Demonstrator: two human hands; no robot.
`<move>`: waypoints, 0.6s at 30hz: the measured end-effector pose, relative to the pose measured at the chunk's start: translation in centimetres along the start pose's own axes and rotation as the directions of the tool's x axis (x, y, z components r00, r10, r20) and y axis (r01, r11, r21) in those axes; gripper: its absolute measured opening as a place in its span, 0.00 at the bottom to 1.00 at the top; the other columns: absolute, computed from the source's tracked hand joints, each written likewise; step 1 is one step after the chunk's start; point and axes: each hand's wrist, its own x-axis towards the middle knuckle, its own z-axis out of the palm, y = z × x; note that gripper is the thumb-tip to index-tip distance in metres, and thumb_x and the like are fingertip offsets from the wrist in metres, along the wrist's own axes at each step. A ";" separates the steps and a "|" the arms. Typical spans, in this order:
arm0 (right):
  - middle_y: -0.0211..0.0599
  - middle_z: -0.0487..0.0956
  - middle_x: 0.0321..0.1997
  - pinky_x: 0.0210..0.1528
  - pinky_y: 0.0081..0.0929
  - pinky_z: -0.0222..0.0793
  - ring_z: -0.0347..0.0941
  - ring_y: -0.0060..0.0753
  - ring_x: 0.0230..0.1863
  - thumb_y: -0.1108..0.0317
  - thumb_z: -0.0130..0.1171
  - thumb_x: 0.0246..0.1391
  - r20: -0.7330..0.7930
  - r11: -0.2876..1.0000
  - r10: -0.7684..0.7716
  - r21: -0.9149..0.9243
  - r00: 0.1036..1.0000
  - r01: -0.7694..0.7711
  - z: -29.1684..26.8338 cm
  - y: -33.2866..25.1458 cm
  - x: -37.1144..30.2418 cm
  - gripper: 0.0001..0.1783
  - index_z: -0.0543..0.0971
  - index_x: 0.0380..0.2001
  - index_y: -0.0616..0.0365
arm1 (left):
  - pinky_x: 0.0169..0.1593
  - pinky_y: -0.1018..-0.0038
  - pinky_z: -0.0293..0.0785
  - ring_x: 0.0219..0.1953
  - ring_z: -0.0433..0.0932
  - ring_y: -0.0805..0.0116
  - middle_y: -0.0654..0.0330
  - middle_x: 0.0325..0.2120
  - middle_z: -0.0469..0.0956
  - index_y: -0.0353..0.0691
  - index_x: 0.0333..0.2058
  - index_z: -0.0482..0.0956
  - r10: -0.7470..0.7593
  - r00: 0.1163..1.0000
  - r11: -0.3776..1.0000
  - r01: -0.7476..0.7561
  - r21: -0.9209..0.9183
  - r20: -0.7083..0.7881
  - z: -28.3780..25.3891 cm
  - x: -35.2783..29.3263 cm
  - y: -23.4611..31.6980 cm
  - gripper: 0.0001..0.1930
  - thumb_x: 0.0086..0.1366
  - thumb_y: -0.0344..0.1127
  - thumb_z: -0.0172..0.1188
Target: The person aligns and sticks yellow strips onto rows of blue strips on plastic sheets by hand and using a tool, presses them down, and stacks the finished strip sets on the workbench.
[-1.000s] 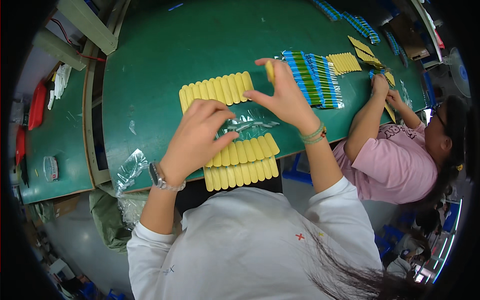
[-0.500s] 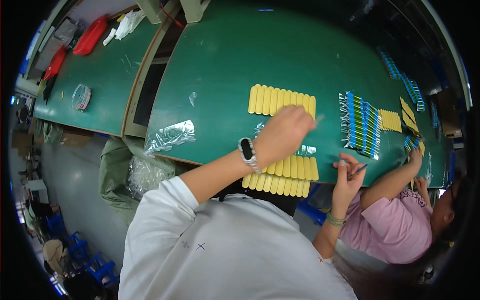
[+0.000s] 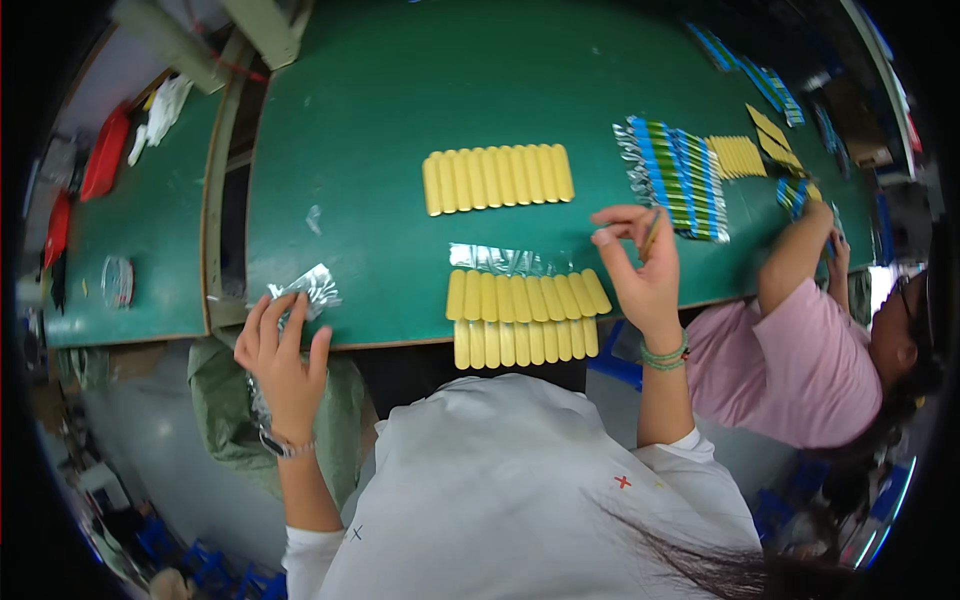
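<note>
My left hand [image 3: 282,350], fingers spread, is at the table's front edge, its fingertips on a small heap of clear plastic film [image 3: 318,288]. My right hand [image 3: 648,280] is raised right of the yellow pieces, holding a thin pen-like stick [image 3: 652,235] between its fingers. Between my hands lies a row of yellow round-ended strips [image 3: 530,298], with a second yellow row [image 3: 525,344] just nearer me at the edge. Clear film [image 3: 510,260] sticks out behind them. Farther back sits another row of yellow strips [image 3: 498,180].
Blue-and-green striped packets [image 3: 675,180] lie to the right, beside more yellow strips [image 3: 738,157]. A co-worker in a pink top [image 3: 775,360] works at the right. A green sack [image 3: 225,410] stands below the edge at left. Red trays [image 3: 105,155] are on the left table.
My left hand has moved from over the far yellow row to the film heap at left, and its fingers have spread. My right hand has risen above the table with the stick. The view has shifted.
</note>
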 end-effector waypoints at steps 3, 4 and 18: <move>0.42 0.80 0.40 0.39 0.25 0.70 0.75 0.24 0.35 0.73 0.63 0.56 0.064 0.997 0.073 0.020 0.995 -0.074 -0.5 -1.1 -1.0 0.15 0.64 0.31 0.61 | 0.66 0.57 0.49 0.66 0.59 0.53 0.58 0.66 0.62 0.43 0.62 0.71 -0.061 0.998 0.986 0.061 0.155 -0.010 -0.5 -1.4 1.2 0.29 0.65 0.47 0.60; 0.42 0.80 0.40 0.38 0.25 0.69 0.73 0.23 0.35 0.71 0.62 0.57 0.077 0.993 0.109 0.037 0.991 -0.112 -1.0 -0.7 -1.5 0.14 0.65 0.31 0.61 | 0.66 0.57 0.49 0.66 0.59 0.53 0.58 0.66 0.62 0.43 0.62 0.71 -0.045 0.999 0.989 0.045 0.139 -0.007 -0.3 -1.0 1.7 0.29 0.65 0.47 0.60; 0.37 0.77 0.35 0.40 0.26 0.70 0.74 0.32 0.37 0.67 0.61 0.59 0.536 0.972 0.161 -0.230 0.829 -0.040 -4.7 -0.7 1.7 0.08 0.82 0.35 0.62 | 0.54 0.58 0.64 0.53 0.70 0.51 0.60 0.45 0.77 0.39 0.38 0.80 0.352 0.934 0.740 -0.318 -0.592 -0.061 0.7 5.8 10.6 0.18 0.47 0.31 0.74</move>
